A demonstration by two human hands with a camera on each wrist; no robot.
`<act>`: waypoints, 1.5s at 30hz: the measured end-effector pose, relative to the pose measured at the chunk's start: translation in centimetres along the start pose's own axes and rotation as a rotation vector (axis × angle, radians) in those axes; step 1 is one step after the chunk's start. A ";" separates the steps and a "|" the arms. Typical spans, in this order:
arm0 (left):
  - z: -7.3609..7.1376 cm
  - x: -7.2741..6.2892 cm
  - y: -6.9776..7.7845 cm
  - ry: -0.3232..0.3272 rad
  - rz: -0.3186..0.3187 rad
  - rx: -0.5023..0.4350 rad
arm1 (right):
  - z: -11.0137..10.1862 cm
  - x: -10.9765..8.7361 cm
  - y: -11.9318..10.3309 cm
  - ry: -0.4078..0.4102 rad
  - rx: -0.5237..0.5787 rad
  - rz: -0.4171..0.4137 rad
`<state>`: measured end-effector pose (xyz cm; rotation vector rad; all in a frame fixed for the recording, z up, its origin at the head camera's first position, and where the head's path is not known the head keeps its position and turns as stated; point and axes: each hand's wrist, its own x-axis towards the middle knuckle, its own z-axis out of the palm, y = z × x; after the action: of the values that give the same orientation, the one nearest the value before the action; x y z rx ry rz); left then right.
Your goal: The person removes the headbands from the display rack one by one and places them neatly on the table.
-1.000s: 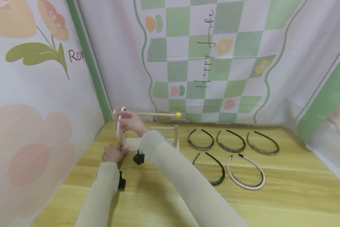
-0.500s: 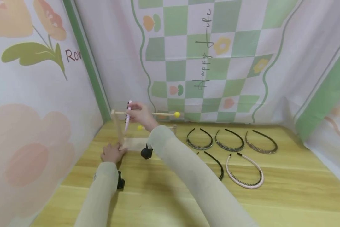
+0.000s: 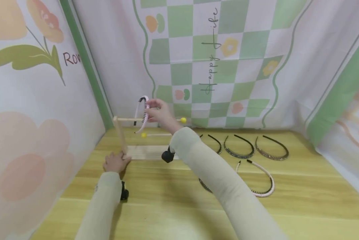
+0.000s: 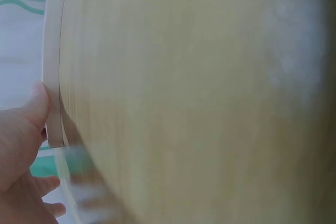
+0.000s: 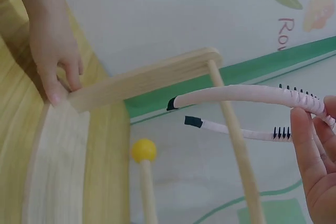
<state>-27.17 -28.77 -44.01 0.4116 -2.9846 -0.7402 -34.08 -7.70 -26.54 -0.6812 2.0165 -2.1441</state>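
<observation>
My right hand (image 3: 161, 113) pinches a pink toothed headband (image 5: 236, 93) between thumb and fingers. Its arch stands above the upper rod (image 3: 127, 119) of a wooden rack (image 3: 146, 152), and its black-tipped ends hang lower, either side of that rod in the right wrist view. At the rack's left end, my left hand (image 3: 115, 163) grips the corner of the base by the upright (image 5: 152, 77). The left wrist view shows the thumb (image 4: 37, 106) against the base's edge. A lower rod ends in a yellow ball (image 5: 144, 150). My right forearm hides the rack's right end.
To the right on the wooden table (image 3: 155, 213) lie several headbands: dark ones (image 3: 239, 156), a brownish one (image 3: 272, 156) and another pink one (image 3: 270, 186). My right sleeve covers part of a dark one (image 3: 204, 186). A printed curtain (image 3: 182, 73) stands behind the table.
My right hand has moved right and upward with the pink headband, from the upper rod's left end toward its middle, and the headband has turned. My left hand stays on the base.
</observation>
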 end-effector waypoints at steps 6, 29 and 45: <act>0.0 -0.2 0.1 0.008 0.006 -0.008 | -1.7 -1.1 -1.0 0.009 -0.006 -0.024; -0.4 -0.5 0.2 0.019 0.029 -0.006 | -7.9 -4.5 -3.5 0.040 -0.067 -0.108; 0.2 0.2 -0.5 0.031 0.046 -0.012 | -12.9 -6.8 -4.8 0.172 -0.102 -0.115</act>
<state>-27.29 -29.21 -44.39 0.3498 -2.9482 -0.7409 -32.14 7.28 -23.68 -0.6618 2.2396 -2.2467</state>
